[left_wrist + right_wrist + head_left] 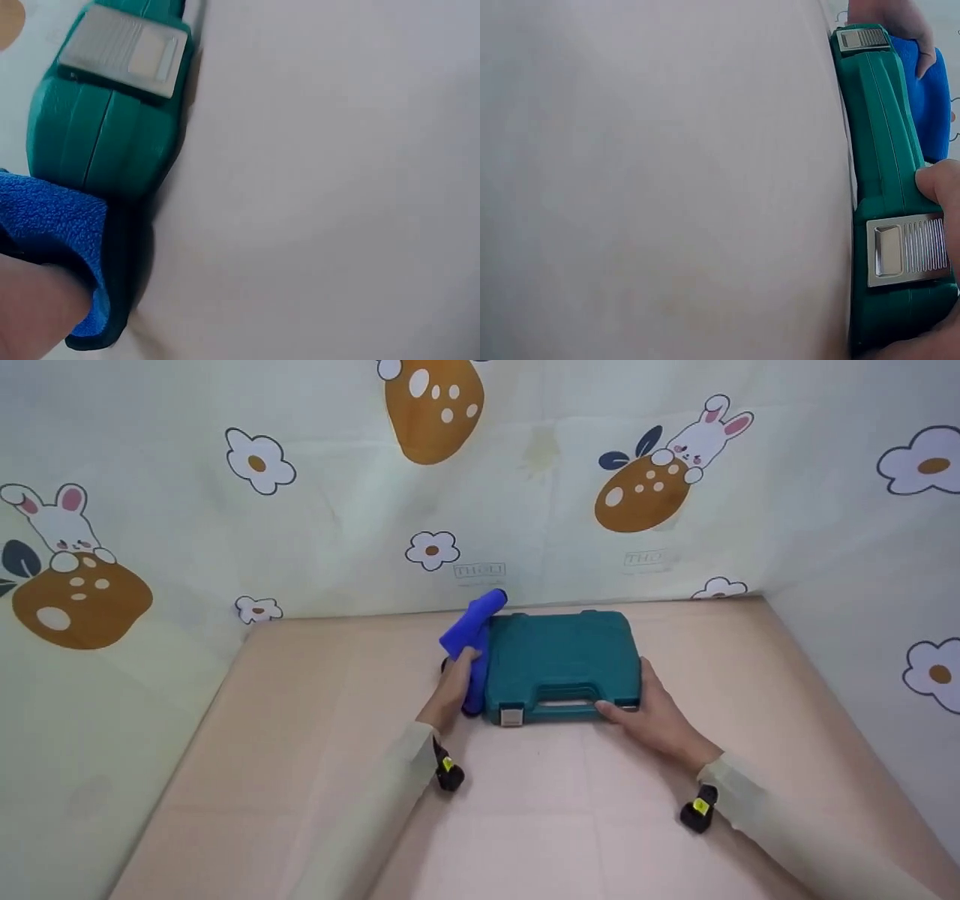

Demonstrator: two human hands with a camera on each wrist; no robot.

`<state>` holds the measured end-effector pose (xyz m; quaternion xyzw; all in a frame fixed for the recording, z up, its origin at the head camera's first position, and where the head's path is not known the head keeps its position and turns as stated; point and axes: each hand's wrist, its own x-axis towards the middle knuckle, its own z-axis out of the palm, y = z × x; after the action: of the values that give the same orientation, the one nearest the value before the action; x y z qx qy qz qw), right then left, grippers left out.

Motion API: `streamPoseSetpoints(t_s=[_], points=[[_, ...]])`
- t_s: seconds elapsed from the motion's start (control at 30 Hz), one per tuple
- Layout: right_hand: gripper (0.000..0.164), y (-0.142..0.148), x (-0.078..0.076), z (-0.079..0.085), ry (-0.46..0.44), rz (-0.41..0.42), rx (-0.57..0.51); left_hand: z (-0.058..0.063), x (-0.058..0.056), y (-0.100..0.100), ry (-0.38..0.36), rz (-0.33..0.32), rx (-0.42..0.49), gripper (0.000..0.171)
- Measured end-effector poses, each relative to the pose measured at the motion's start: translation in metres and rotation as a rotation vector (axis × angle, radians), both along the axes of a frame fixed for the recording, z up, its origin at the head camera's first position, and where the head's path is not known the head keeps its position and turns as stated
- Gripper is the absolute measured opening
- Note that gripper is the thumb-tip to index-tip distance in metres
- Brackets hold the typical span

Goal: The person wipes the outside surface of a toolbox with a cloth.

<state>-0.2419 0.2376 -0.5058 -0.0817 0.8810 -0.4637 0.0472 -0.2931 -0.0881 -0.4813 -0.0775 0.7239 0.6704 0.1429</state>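
A teal-green plastic carrying case (559,652) lies flat at the far side of the table, with its handle and metal latches toward me. My right hand (660,720) grips its right front corner, the thumb on the front edge beside a latch (907,250). Against the case's left side is a folded blue terry cloth (471,630) with black edging, its upper part tipped toward the back wall. My left hand (452,686) holds this cloth, thumb on top; most of the fingers are hidden. In the left wrist view, the cloth (56,214) meets the case's end.
The table (525,817) has a pale pinkish cover. Behind it and at both sides hangs a light curtain (337,532) printed with rabbits and flowers, close behind the case. Each wrist carries a small black camera, such as the left one (450,776).
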Motion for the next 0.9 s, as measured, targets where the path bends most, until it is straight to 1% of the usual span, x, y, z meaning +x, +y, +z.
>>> streamPoseSetpoints(t_s=[0.13, 0.3, 0.5, 0.73, 0.9], points=[[0.11, 0.0, 0.0, 0.0, 0.008, 0.003, -0.006, 0.001, 0.011, -0.001, -0.046, 0.001, 0.013, 0.087], [0.109, -0.001, 0.0, -0.001, 0.02, 0.007, -0.007, 0.0, 0.025, -0.002, -0.06, 0.013, 0.029, 0.088], [0.106, -0.001, 0.0, -0.002, 0.036, 0.009, 0.012, -0.002, 0.041, -0.003, -0.044, 0.035, 0.058, 0.088], [0.107, -0.001, -0.001, -0.003, 0.031, 0.001, 0.013, -0.003, 0.058, -0.004, -0.026, 0.025, 0.074, 0.089], [0.108, -0.001, 0.0, -0.001, 0.017, 0.002, 0.02, -0.003, 0.075, -0.005, -0.027, 0.03, 0.089, 0.089]])
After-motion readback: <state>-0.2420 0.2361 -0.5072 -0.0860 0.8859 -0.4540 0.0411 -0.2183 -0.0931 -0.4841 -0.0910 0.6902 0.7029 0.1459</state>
